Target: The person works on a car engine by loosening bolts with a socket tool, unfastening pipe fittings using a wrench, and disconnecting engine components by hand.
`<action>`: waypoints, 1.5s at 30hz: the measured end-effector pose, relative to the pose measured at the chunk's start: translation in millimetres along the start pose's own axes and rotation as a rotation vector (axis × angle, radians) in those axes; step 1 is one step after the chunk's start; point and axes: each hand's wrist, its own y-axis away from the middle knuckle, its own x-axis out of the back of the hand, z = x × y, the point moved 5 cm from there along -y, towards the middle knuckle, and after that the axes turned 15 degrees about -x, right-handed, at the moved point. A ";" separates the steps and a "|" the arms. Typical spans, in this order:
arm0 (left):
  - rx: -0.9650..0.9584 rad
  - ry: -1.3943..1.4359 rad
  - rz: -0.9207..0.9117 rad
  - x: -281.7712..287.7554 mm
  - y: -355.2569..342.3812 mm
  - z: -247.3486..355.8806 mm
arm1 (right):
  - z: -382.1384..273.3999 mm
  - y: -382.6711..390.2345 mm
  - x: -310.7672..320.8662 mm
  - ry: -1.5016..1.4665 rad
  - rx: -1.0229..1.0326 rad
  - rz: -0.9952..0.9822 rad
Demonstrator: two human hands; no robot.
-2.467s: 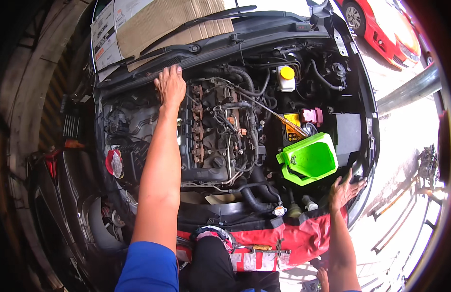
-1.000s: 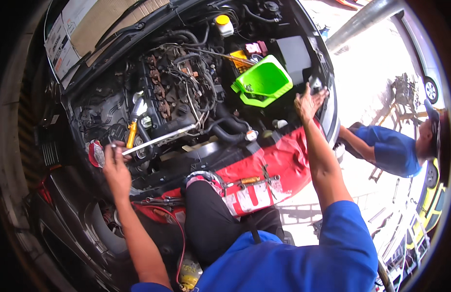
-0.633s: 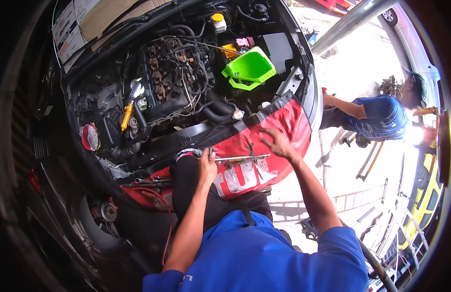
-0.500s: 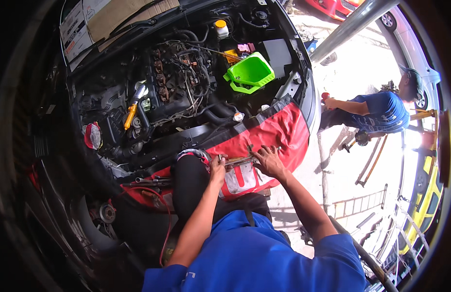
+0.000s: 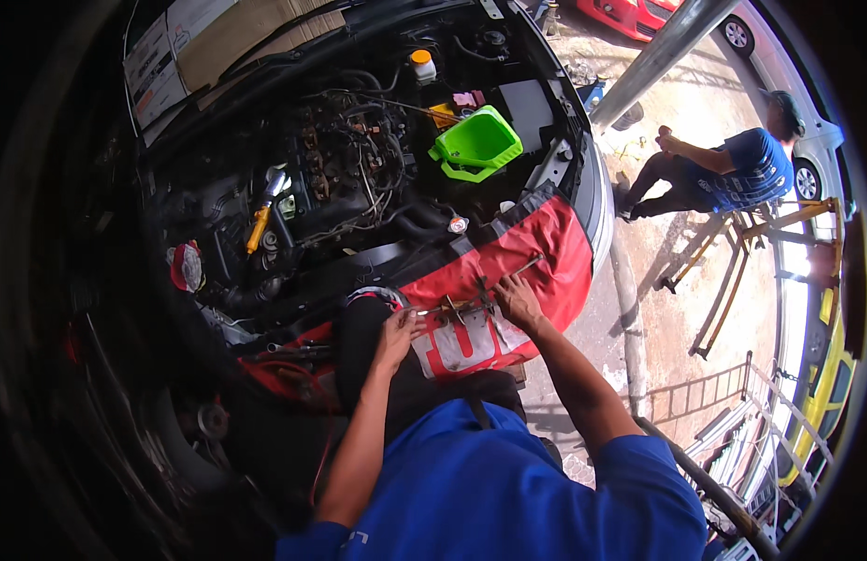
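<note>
Sunlit ground (image 5: 672, 313) fills the right side, a silver car (image 5: 796, 79) at its far edge. Left of it stands a car with its engine bay (image 5: 345, 164) open. Red cover (image 5: 550, 243) drapes the near edge of the bay. On the right, a co-worker (image 5: 747, 173) in blue sits by a yellow stand (image 5: 794, 215); a grey pole (image 5: 663, 61) slants behind. Cardboard (image 5: 251, 42) covers the windshield, far left. A green jug (image 5: 480, 140) rests at the bay's right, a yellow-handled tool (image 5: 258, 229) at its left.

Both hands are at the cover. The right hand (image 5: 518, 301) reaches over it, fingers bent beside a metal rod (image 5: 529, 266). The left hand (image 5: 398, 338) has its fingers partly curled, tips close together. Whether either grips anything, I cannot tell. Small tools (image 5: 452, 309) lie on the cover between them.
</note>
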 end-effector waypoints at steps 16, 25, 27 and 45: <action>-0.207 0.100 0.355 132.0 13.0 61.6 | 18.4 51.6 -55.7 -0.145 -0.047 -0.378; -0.264 -0.108 0.341 126.5 -5.9 48.0 | 33.3 84.6 35.2 -0.482 -0.525 -0.465; -0.339 -0.282 0.232 102.3 -16.6 56.9 | 21.1 71.2 58.4 -0.529 -0.555 -0.559; -0.718 -1.020 -0.014 16.3 -57.9 73.0 | -144.0 -63.1 124.5 -1.480 -0.384 -0.498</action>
